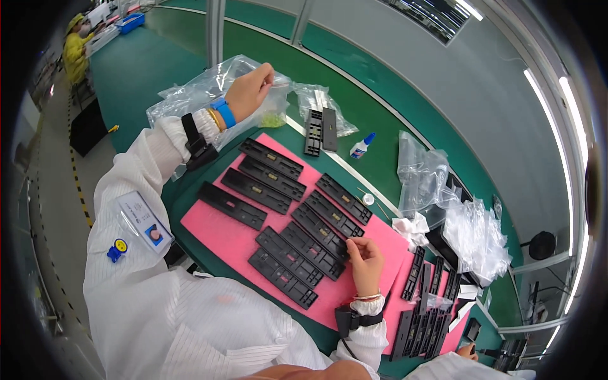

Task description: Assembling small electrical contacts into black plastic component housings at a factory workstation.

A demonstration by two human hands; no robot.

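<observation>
My left hand point(250, 95) is raised over clear plastic bags point(190, 95) at the far side of the table. Its fingers are curled together; what they hold, if anything, is hidden. Just below it lies a clear bag of small yellow-green pieces point(272, 119). My right hand point(366, 261) is at the right of a pink foam mat point(335, 299), thumb and fingertips closed by the end of a long black plastic part point(318, 230). Anything in that pinch is too small to make out. Several similar black parts point(271, 158) lie in slanted rows on the mat, recessed faces up.
Beyond the mat are two black pieces point(321, 131), a small blue-capped bottle point(361, 145) and a small white round container point(368, 199). More black parts point(421, 326) and crumpled bags point(475, 237) lie at right. Another person's hand point(467, 352) is at lower right.
</observation>
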